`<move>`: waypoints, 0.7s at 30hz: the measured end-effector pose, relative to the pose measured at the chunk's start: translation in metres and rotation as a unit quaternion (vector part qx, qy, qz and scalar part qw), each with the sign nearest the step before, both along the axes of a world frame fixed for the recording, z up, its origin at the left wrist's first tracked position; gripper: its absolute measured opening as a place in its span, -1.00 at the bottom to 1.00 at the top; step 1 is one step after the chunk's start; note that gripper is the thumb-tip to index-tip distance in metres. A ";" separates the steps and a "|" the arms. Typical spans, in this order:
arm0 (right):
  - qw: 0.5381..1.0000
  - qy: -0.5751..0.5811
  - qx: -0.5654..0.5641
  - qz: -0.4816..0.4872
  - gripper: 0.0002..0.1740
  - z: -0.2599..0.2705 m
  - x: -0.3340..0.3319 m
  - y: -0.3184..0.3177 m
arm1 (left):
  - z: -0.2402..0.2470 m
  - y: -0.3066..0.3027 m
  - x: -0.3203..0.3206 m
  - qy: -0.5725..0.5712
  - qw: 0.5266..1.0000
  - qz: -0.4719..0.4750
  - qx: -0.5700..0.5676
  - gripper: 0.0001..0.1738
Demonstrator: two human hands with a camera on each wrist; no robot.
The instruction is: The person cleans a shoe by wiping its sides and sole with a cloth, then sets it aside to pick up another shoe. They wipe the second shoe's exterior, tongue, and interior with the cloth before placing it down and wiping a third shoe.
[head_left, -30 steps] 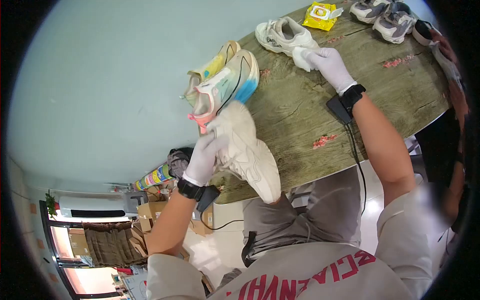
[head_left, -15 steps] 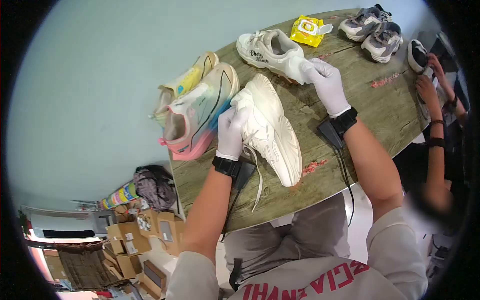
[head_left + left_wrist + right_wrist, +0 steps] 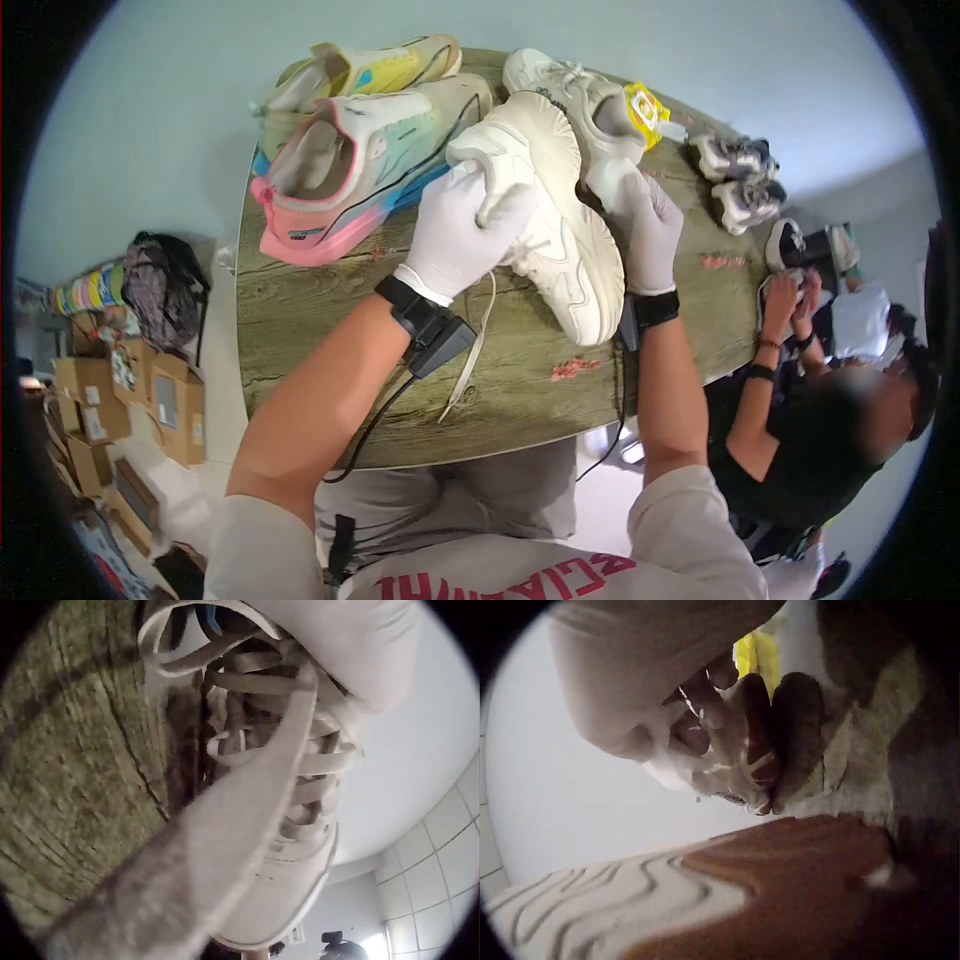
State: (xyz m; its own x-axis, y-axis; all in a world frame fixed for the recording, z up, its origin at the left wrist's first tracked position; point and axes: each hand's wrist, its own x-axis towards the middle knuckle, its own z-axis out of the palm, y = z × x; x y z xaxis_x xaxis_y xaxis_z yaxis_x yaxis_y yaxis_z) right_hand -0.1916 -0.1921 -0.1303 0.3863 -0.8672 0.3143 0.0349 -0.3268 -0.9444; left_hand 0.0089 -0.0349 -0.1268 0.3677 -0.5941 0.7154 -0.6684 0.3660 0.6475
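Gloved in white, my left hand (image 3: 465, 235) grips a white sneaker (image 3: 575, 260) by its ankle collar, tilted above the table. One loose shoelace (image 3: 247, 817) dangles from it, large in the left wrist view. My right hand (image 3: 652, 235), also gloved, pinches a crumpled white wipe (image 3: 610, 185) just right of that sneaker's sole. Beyond it stands the matching white sneaker (image 3: 545, 75), with the wipe overlapping its near end in the head view. The held sneaker's brown and cream outsole (image 3: 780, 877) shows below the right fingers in the right wrist view.
Two multicoloured sneakers (image 3: 400, 130) stand at the left of the wooden table (image 3: 310, 380). A yellow wipes packet (image 3: 648, 112) is behind the second white sneaker. Grey sneakers (image 3: 745, 185) sit farther right, near another person (image 3: 800, 420). Cables hang from both wrist cameras.
The left hand has brought the sneaker up and right, closer to the right hand, which keeps its wipe. The head view has swung rightward, showing more of the other person.
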 end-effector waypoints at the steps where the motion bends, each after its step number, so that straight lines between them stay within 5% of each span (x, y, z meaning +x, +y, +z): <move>1: 1.000 -0.025 0.013 -0.007 -0.74 -0.003 0.001 -0.001 | 0.003 0.000 -0.002 0.019 1.000 -0.006 -0.016 -0.80; 4: 0.997 -0.049 0.032 -0.041 -0.72 0.017 -0.002 0.009 | -0.002 -0.001 0.001 0.084 0.996 -0.031 0.012 -0.78; 8: 0.981 0.005 -0.146 -0.127 -0.64 0.095 0.004 0.024 | -0.016 -0.004 0.010 0.145 0.984 -0.074 0.078 -0.71; 13: 0.972 0.151 -0.155 -0.095 -0.67 0.181 0.015 0.039 | -0.003 0.006 0.016 0.310 0.901 -0.241 0.186 -0.52; 16: 0.964 0.180 -0.197 -0.009 -0.70 0.179 0.037 0.046 | 0.005 0.009 0.021 0.307 0.874 -0.309 0.216 -0.51; 18: 0.900 0.306 -0.260 0.170 -0.75 0.169 0.044 0.050 | 0.006 0.012 0.020 0.330 0.836 -0.336 0.282 -0.53; 21: 0.867 0.405 -0.220 0.190 -0.75 0.156 0.053 0.042 | -0.005 0.010 0.022 0.334 0.825 -0.339 0.305 -0.56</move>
